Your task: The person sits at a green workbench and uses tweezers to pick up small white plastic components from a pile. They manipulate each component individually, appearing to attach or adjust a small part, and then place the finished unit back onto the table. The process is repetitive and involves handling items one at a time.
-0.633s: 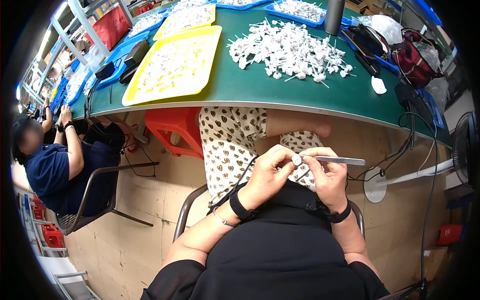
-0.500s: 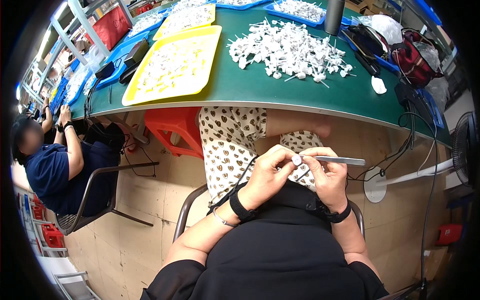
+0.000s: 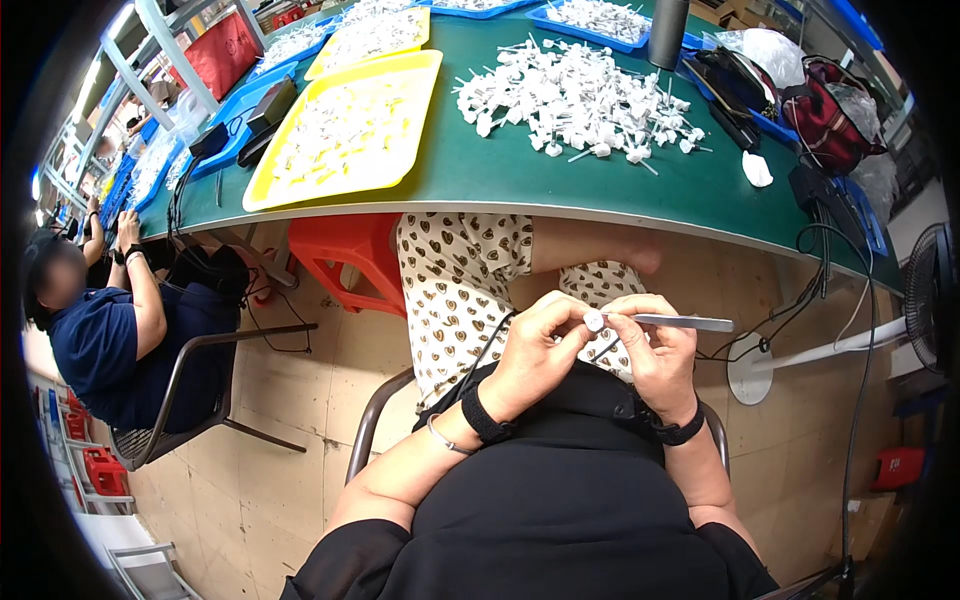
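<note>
Above my lap, my left hand pinches a small white round-headed part between thumb and fingertips. My right hand is closed around a slim metal tool, seemingly tweezers, whose flat grey end sticks out to the right. The tool's working tip meets the white part, but my fingers cover it. A heap of similar white parts with thin stems lies on the green table beyond my hands.
A yellow tray of small white pieces stands at the table's near edge, left of the heap. A dark cylinder, bags and cables are around the right. A co-worker sits at left; a fan stands right.
Both hands stay almost in place. The tool and my right hand have shifted very slightly to the right; the white part remains in my left fingertips.
</note>
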Motion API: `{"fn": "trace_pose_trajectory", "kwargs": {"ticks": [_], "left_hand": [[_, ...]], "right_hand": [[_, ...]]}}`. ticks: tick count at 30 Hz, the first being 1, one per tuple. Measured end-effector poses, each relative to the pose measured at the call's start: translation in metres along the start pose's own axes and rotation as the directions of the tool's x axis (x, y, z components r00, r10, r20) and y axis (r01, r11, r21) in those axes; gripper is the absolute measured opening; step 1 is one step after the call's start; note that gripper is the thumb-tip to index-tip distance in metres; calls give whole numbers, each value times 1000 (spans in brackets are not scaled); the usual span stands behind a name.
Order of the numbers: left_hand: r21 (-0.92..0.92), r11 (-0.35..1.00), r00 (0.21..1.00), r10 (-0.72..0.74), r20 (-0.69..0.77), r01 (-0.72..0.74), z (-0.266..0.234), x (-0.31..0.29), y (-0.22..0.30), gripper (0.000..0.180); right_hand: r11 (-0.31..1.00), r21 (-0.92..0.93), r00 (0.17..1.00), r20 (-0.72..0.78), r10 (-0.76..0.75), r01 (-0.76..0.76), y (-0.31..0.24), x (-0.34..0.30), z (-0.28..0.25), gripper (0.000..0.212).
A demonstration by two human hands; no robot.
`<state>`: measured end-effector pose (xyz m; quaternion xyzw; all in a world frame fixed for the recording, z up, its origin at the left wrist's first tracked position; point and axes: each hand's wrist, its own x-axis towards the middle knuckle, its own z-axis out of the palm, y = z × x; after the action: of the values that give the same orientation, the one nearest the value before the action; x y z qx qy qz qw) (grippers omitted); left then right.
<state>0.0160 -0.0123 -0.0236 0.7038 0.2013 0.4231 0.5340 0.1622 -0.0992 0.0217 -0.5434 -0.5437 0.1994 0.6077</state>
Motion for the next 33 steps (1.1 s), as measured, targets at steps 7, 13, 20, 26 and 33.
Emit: {"fn": "trace_pose_trajectory", "kwargs": {"ticks": [7,13,20,26,33], "left_hand": [[10,999,999,33,-39,-32,2,1,4,12],[-34,997,997,73,-2,-74,-1,1,0,10],[26,984,982,180,-58,-179,-6,6,4,18],[168,939,944,318,-86,-300,-7,9,5,24],[210,922,932,350,-91,-326,-7,9,6,26]], "right_hand": [[979,-183,995,50,-84,92,-5,3,-1,6],[986,-166,994,106,-2,19,-12,6,-7,6],[920,377,993,0,114,-106,2,4,-11,16],[905,388,983,6,186,-174,5,3,-7,17],[912,366,980,-2,201,-187,6,4,-8,16]]}}
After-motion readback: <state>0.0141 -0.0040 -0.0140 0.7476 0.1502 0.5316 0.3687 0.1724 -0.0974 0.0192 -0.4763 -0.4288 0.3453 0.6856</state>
